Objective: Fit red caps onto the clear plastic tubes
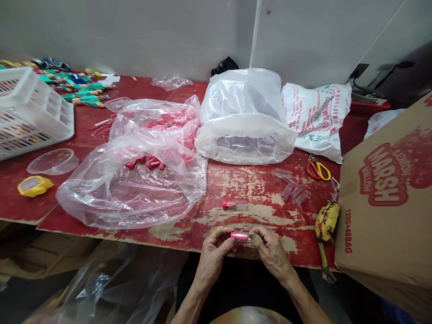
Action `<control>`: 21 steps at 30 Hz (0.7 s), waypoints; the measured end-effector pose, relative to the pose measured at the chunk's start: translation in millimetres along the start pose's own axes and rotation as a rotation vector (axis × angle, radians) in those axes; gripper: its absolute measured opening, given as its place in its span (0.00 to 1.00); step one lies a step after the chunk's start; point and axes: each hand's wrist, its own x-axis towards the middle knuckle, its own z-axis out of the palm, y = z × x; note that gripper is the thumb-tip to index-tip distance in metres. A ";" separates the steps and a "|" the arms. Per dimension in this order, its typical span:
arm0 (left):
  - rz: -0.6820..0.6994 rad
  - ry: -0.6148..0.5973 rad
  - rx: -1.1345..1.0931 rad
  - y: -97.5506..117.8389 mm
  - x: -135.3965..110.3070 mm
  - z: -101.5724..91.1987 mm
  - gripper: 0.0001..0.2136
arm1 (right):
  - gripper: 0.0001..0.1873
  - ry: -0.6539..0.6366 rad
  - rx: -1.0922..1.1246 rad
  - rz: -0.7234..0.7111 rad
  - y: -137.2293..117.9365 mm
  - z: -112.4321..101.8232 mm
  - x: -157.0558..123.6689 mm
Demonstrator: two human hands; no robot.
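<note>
Both hands hold one small clear plastic tube with a red part at the table's front edge. My left hand pinches its red end between thumb and fingers. On the clear end, the fingers of my right hand are closed. Just beyond them lies a second red-capped tube on its side. Several loose clear tubes rest further right. Small red pieces show in the mouth of a clear plastic bag to the left.
White plastic bags stand at the back. Scissors, a banana and a large cardboard box are on the right. On the left are a white basket, a clear lid and a yellow plastic object.
</note>
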 end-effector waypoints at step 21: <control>-0.012 0.044 -0.008 -2.5 2.0 0.1 0.13 | 0.13 -0.033 -0.104 0.041 -0.8 -11.1 -0.3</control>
